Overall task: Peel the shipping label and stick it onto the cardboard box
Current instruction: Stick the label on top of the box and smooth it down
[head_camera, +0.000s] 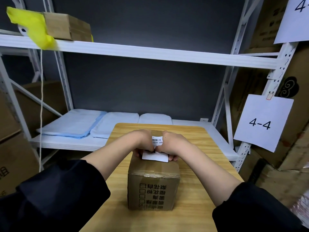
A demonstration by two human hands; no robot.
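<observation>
A taped cardboard box [153, 186] with printed characters on its near side stands in the middle of a small wooden table [197, 190]. A white shipping label [156, 149] with a barcode is held just above the box's top. My left hand [142, 142] grips the label's left side and my right hand [172, 144] grips its right side. The label's near edge curls towards me, showing plain white. My fingers hide much of the label and the box top, so I cannot tell whether the label touches the box.
White metal shelving [150, 52] stands behind the table, with folded pale blue cloths [75, 124] on its low shelf. A cardboard box [66, 26] and yellow sheet [33, 25] sit on the upper shelf. Stacked cartons [284, 148] and a "4-4" sign [260, 123] stand at right.
</observation>
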